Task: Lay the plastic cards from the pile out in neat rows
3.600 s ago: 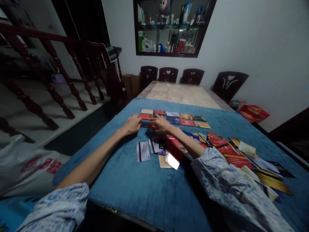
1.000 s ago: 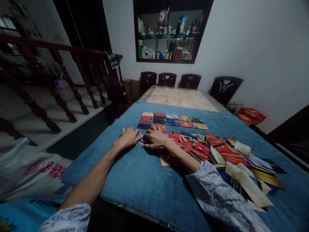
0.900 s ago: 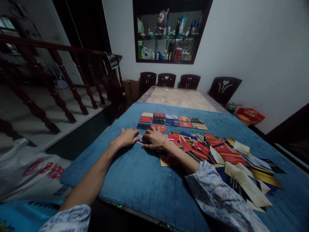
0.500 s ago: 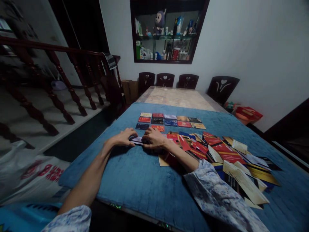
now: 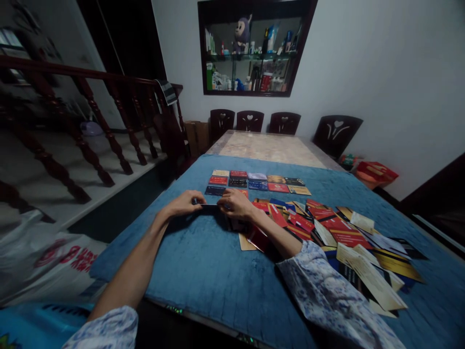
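Between my two hands a thin card (image 5: 209,205) is held nearly edge-on, just above the blue cloth (image 5: 181,281). My left hand (image 5: 185,202) pinches its left end. The fingers of my right hand (image 5: 236,203) are closed on its right end. Beyond them several cards lie in rows, among them a dark blue card (image 5: 215,190), a black card (image 5: 238,182) and a yellowish card (image 5: 299,190). An orange-red card is partly hidden behind my right hand. Under my right forearm lie a dark red card (image 5: 259,240) and a tan card (image 5: 247,243).
A loose heap of red, gold, blue and cream cards (image 5: 341,230) spreads across the table's right side. The bare stone tabletop (image 5: 269,145) shows beyond the cloth. Dark chairs (image 5: 250,121) stand at the far end. White plastic bags (image 5: 47,257) sit at the left, below the railing.
The card between my hands has tilted from showing its pale face to nearly edge-on, and has risen slightly. The laid-out cards have kept their places.
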Motion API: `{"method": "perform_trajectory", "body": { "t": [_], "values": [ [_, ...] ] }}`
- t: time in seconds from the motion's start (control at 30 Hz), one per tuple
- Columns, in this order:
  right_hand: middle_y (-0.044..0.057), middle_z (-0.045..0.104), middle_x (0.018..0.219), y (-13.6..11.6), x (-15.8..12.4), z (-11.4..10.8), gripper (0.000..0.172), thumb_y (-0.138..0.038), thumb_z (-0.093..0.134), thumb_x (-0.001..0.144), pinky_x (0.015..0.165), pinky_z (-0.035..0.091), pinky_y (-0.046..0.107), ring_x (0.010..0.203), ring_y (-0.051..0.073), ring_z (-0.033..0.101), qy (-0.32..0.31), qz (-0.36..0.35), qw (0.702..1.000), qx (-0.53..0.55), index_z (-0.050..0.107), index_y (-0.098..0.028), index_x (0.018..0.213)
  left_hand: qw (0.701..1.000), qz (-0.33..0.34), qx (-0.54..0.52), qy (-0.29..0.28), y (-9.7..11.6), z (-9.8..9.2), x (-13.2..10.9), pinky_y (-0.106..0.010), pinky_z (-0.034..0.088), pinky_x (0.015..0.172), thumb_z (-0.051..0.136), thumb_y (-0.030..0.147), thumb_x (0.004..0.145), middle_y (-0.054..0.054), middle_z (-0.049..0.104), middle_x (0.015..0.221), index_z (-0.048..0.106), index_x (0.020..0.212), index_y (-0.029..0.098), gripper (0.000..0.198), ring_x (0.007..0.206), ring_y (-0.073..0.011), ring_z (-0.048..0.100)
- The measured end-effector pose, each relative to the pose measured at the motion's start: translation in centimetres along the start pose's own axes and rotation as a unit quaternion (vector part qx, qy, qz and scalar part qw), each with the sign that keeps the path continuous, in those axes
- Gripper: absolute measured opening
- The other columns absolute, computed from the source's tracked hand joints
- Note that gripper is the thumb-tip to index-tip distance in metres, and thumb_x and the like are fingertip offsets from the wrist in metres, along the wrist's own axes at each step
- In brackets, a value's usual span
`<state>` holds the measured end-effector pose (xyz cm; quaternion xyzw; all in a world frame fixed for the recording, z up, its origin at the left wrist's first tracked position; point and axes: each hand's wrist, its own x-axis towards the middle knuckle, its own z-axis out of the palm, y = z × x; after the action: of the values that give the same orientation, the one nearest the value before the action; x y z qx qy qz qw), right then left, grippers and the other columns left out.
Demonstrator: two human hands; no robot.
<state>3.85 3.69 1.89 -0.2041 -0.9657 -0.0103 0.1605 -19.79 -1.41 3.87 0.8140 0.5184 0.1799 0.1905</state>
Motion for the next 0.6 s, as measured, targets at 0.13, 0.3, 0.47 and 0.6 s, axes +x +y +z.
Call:
{"method": "perform_trajectory", "body": {
  "t": [0.13, 0.3, 0.47, 0.6],
  "values": [
    [0.01, 0.073, 0.09, -0.1, 0.1, 0.1, 0.025, -0.019, 0.051, 0.094, 0.078, 0.039, 0.031, 0.094, 0.021, 0.058, 0.017, 0.036, 0.999, -0.005, 0.075, -0.017, 0.101, 0.999, -0.019, 0.002, 0.038, 0.2, 0.3, 0.2, -0.03, 0.05, 0.084, 0.056, 0.024, 0.075, -0.003, 0.07, 0.086, 0.072, 0.082, 0.018, 0.018, 0.085, -0.0183, 0.063],
    [0.009, 0.074, 0.1, -0.3, 0.2, 0.2, 0.028, -0.019, 0.051, 0.096, 0.082, 0.04, 0.03, 0.1, 0.021, 0.059, 0.025, 0.081, 0.996, -0.002, 0.071, -0.019, 0.116, 0.998, -0.035, -0.005, 0.057, 0.0, 0.8, 0.4, -0.03, 0.051, 0.083, 0.058, 0.021, 0.074, -0.003, 0.071, 0.088, 0.072, 0.086, 0.016, 0.02, 0.083, -0.0178, 0.064],
    [0.008, 0.073, 0.106, -0.7, 0.0, 0.1, 0.037, -0.018, 0.056, 0.094, 0.083, 0.04, 0.03, 0.107, 0.022, 0.058, -0.001, 0.125, 0.992, 0.0, 0.061, -0.021, 0.13, 0.998, -0.03, -0.025, 0.056, -0.2, 1.1, 0.5, -0.031, 0.051, 0.084, 0.056, 0.023, 0.074, -0.004, 0.072, 0.092, 0.072, 0.095, 0.016, 0.027, 0.085, -0.0189, 0.065],
    [0.009, 0.072, 0.109, -0.8, 0.0, 0.5, 0.036, -0.019, 0.056, 0.093, 0.086, 0.04, 0.032, 0.107, 0.023, 0.057, -0.007, 0.137, 0.991, -0.013, 0.059, -0.021, 0.13, 0.997, -0.019, -0.02, 0.066, -0.3, 1.3, 0.6, -0.031, 0.05, 0.079, 0.054, 0.022, 0.073, -0.002, 0.069, 0.086, 0.065, 0.105, 0.017, 0.034, 0.079, -0.0176, 0.062]
  ]
}}
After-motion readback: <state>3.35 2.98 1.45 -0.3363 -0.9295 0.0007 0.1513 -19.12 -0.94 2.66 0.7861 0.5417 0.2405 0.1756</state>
